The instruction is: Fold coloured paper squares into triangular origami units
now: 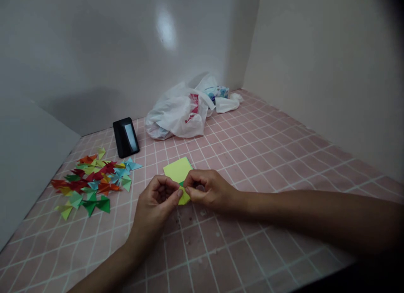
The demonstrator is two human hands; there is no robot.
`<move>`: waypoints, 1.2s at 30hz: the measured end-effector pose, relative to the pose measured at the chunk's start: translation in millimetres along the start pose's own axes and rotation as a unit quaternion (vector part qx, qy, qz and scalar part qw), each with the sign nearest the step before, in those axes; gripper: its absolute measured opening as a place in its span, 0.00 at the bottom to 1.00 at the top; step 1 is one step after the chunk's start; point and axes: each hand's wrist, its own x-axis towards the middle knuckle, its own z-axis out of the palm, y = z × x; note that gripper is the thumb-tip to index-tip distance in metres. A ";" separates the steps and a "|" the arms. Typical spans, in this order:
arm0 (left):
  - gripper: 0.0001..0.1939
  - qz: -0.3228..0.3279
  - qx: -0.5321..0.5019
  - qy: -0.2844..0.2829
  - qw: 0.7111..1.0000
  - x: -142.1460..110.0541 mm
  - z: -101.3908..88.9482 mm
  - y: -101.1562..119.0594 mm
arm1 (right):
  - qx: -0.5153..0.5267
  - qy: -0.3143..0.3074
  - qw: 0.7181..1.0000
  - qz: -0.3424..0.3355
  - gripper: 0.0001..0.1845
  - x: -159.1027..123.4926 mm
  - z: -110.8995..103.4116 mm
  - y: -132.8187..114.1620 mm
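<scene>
Left hand (154,207), right hand (208,192) closed, pinched yellow-green square paper sheet (177,170) to hold fold; folded multicoloured paper triangles (91,181) piled lower left.

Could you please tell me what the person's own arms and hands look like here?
Both the left hand and the right hand are bare, with no gloves, and no ring or watch shows. The left forearm and right forearm are uncovered, with no sleeve in view.

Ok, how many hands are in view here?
2: the left hand at centre and the right hand just right of it, both at the yellow-green paper on pink tiles. None seem hidden.
</scene>
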 end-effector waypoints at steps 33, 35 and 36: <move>0.09 0.032 0.010 0.016 0.999 -3.7 0.2 0.1 | 0.004 -0.004 0.998 -0.061 0.04 -2.7 0.0 0.1; 0.09 0.037 0.021 0.020 0.999 -5.2 0.3 -0.2 | 0.002 0.000 0.998 -0.057 0.05 -2.4 0.5 0.2; 0.09 0.042 0.026 0.022 0.999 -5.9 0.4 -0.2 | 0.000 0.002 0.998 -0.056 0.05 -2.2 0.6 0.3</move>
